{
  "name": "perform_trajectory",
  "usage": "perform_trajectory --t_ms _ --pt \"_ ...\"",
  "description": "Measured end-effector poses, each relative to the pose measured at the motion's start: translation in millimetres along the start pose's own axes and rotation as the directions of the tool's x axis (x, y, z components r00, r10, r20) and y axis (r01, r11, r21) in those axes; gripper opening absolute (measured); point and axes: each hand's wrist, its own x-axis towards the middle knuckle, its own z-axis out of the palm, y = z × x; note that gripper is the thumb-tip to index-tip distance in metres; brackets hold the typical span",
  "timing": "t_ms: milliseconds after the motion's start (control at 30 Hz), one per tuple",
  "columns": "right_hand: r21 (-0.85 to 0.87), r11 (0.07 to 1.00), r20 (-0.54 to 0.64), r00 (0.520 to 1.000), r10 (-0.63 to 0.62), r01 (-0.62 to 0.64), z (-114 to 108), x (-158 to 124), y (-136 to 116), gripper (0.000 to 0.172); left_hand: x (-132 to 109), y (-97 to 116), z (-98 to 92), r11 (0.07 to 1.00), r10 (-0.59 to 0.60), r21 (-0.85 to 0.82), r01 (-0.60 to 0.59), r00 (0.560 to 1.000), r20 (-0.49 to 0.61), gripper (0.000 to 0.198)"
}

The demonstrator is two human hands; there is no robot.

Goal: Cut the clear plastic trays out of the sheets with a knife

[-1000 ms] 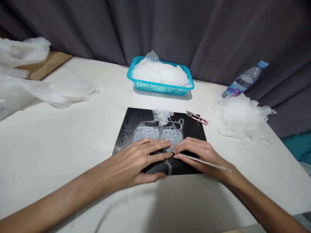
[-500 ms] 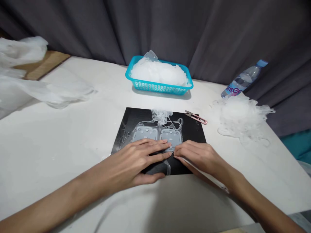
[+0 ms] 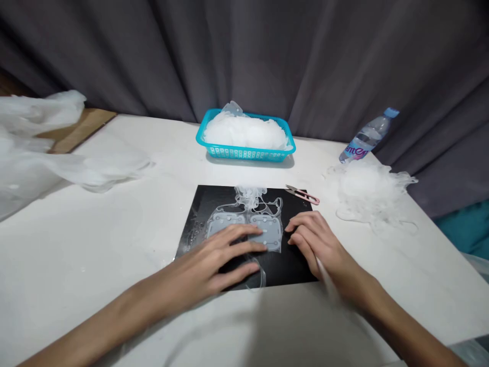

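Note:
Two pale, translucent moulded pads lie side by side on a black board (image 3: 294, 265). My left hand (image 3: 225, 250) rests with fingers spread over the left pad (image 3: 225, 220), fingertips touching the right pad (image 3: 272, 235). Its palm hides the lower part of the left pad. Just right of the right pad, my right hand (image 3: 319, 239) is closed with curled fingers. A blurred translucent strip (image 3: 329, 285) trails from it toward the lower right. Thin clear scraps (image 3: 250, 196) bunch above the pads, and a loose curved strip (image 3: 263, 275) lies below them.
Pink-handled thread snips (image 3: 303, 194) lie across the board's upper right corner. Behind stands a blue basket (image 3: 250, 154) heaped with whitish pieces. A water bottle (image 3: 369, 137) and a pile of clear scraps (image 3: 372, 188) sit at right. Translucent plastic sheeting (image 3: 76, 168) spreads at left.
My right hand has come away from the right pad's lower edge, moving up and right. My left fingers have spread a little more. The whole view has tilted slightly.

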Motion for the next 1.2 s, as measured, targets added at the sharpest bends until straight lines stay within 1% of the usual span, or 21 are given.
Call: perform_trajectory --t_ms 67,133,200,267,333,433,500,533,600,667,700,733,800,867,900,933,1000,1033,1133,1200 --pt "-0.107 0.993 -0.013 0.998 0.057 -0.058 8 -3 2 0.023 8 -2 0.2 0.999 -0.035 0.014 0.036 0.997 -0.074 0.034" --pt "-0.199 0.974 -0.018 0.994 0.109 -0.110 17 -6 3 0.020 19 -5 -0.1 0.994 -0.075 0.075 0.085 0.988 -0.134 0.034" --pt "-0.256 0.957 -0.023 0.991 0.133 -0.135 25 -9 1 0.023 32 -9 -2.9 0.980 -0.126 0.136 0.147 0.981 -0.147 0.038" --pt "-0.259 0.955 -0.021 0.989 0.143 -0.144 30 -10 -1 0.027 44 -12 -8.9 0.967 -0.182 0.159 0.197 0.978 -0.105 0.047" --pt "-0.232 0.963 -0.029 0.990 0.137 -0.140 32 -9 -3 0.030 54 -13 -17.0 0.966 -0.227 0.123 0.228 0.974 -0.023 0.049" --pt "-0.228 0.961 -0.072 0.987 0.146 -0.159 33 -7 -3 0.038 62 -14 -28.0 0.960 -0.279 0.004 0.280 0.955 0.102 0.042" --pt "-0.228 0.958 -0.086 0.984 0.157 -0.173 32 -5 -2 0.039 64 -13 -31.7 0.946 -0.294 -0.100 0.308 0.947 0.130 0.038" --pt "-0.205 0.963 -0.084 0.983 0.161 -0.175 32 -4 -2 0.037 63 -13 -32.3 0.934 -0.294 -0.171 0.313 0.947 0.130 0.038" --pt "-0.093 0.979 -0.059 0.982 0.177 -0.182 31 -1 -3 0.026 58 -13 -31.5 0.892 -0.285 -0.339 0.300 0.954 0.095 0.040" --pt "0.086 0.973 -0.035 0.975 0.220 -0.216 29 3 -8 0.011 52 -12 -28.6 0.827 -0.285 -0.494 0.267 0.958 0.041 0.037" --pt "0.193 0.950 -0.023 0.967 0.254 -0.245 29 6 -11 0.005 48 -11 -26.7 0.797 -0.285 -0.552 0.247 0.958 0.018 0.034" --pt "0.308 0.911 -0.002 0.957 0.290 -0.276 28 9 -14 0.004 44 -11 -24.6 0.772 -0.284 -0.595 0.226 0.959 -0.004 0.032" --pt "0.519 0.790 0.065 0.937 0.343 -0.326 27 14 -20 0.013 38 -9 -20.7 0.735 -0.289 -0.650 0.193 0.956 -0.043 0.029" --pt "0.641 0.687 0.113 0.927 0.357 -0.343 27 17 -24 0.021 35 -7 -18.3 0.716 -0.301 -0.678 0.167 0.950 -0.084 0.026" --pt "0.666 0.666 0.108 0.927 0.359 -0.336 27 18 -25 0.022 34 -5 -17.7 0.710 -0.301 -0.687 0.152 0.948 -0.102 0.025" --pt "0.671 0.667 0.086 0.928 0.363 -0.323 27 18 -26 0.022 34 -4 -17.4 0.706 -0.296 -0.695 0.138 0.948 -0.113 0.023" --pt "0.659 0.692 0.037 0.931 0.363 -0.296 26 17 -26 0.022 34 -2 -17.0 0.709 -0.292 -0.695 0.121 0.947 -0.134 0.022" --pt "0.653 0.701 0.035 0.936 0.351 -0.287 25 16 -26 0.022 33 -1 -16.5 0.718 -0.306 -0.686 0.120 0.939 -0.156 0.024" --pt "0.630 0.727 0.038 0.946 0.323 -0.274 24 15 -25 0.024 32 -1 -13.0 0.744 -0.385 -0.651 0.149 0.892 -0.235 0.033" --pt "0.609 0.739 0.005 0.933 0.360 -0.289 26 14 -25 0.023 31 -1 -10.0 0.745 -0.406 -0.647 0.160 0.879 -0.250 0.035"
